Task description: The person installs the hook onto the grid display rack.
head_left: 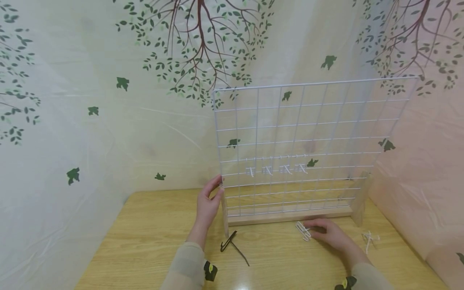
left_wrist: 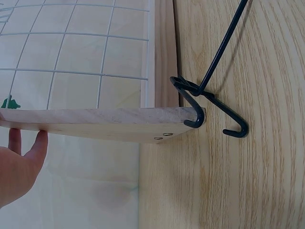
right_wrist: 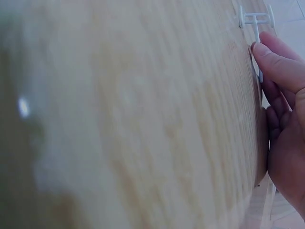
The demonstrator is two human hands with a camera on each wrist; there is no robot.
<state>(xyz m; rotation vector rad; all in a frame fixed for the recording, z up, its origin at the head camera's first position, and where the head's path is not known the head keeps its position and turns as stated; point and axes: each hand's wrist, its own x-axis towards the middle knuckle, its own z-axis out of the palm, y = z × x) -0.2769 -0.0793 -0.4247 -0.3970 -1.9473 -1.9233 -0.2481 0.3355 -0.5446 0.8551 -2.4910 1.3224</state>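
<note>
A white wire grid (head_left: 301, 105) stands upright in a wooden frame (head_left: 290, 216), with several white hooks (head_left: 267, 170) hanging in a row on it. My left hand (head_left: 208, 205) touches the frame's left wooden upright; in the left wrist view the fingertips (left_wrist: 42, 138) rest against that wooden side piece (left_wrist: 105, 125). Low in front of the frame, my right hand (head_left: 335, 237) pinches a white hook (head_left: 303, 231) by its stem. The right wrist view shows that white hook (right_wrist: 256, 20) between thumb and fingers of the right hand (right_wrist: 286, 100), close to the tabletop.
A black hook (head_left: 228, 242) lies on the wooden table (head_left: 152, 241) by the frame's left foot. Another white hook piece (head_left: 369, 239) lies at the right, beyond my right hand. Behind the table hangs a pale sheet (head_left: 159, 137) printed with branches and leaves.
</note>
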